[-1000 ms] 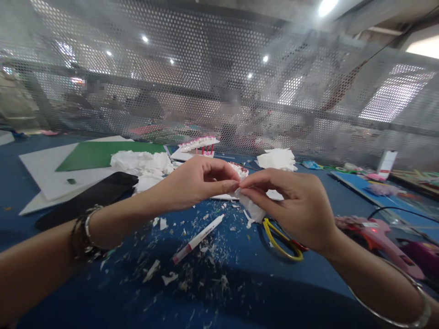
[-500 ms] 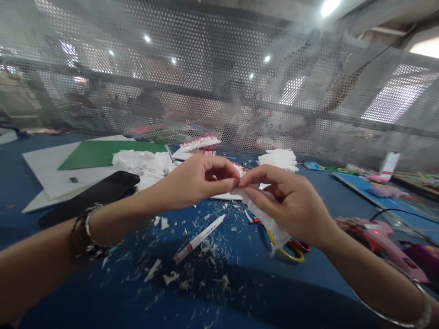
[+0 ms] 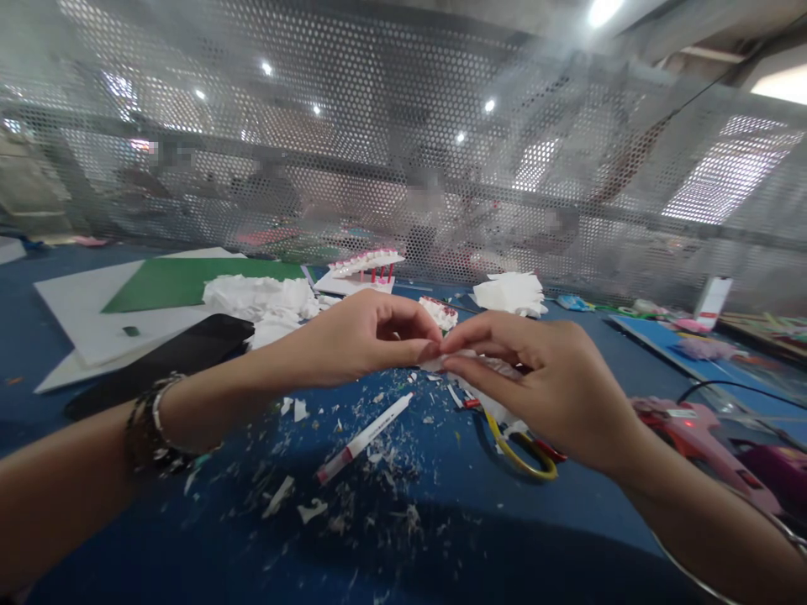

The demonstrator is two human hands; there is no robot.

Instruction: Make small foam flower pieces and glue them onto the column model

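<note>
Thumb and fingers of my left hand [image 3: 371, 336] pinch one end of a strip of thin white tissue paper [image 3: 488, 388]. My right hand [image 3: 542, 378] pinches the same tissue right beside it, and the fingertips of both hands meet. The rest of the strip trails behind and below my right hand, partly hidden by it. On the blue table under my hands lie a white pen with a reddish end [image 3: 364, 439] and scissors with yellow and red handles [image 3: 526, 460]. White paper scraps [image 3: 312, 510] are scattered around the pen.
Crumpled white tissue [image 3: 261, 298], a black phone [image 3: 164, 361] and green and white sheets [image 3: 164, 281] lie left. A small white model with red posts [image 3: 366, 267] and a tissue stack [image 3: 509, 294] stand behind. A pink glue gun [image 3: 699, 441] lies right, before a perforated metal screen [image 3: 378, 126].
The hanging tissue strip has swung up and now shows less below my right hand. My right hand has lowered slightly, its fingers straighter; my left hand keeps its pinch.
</note>
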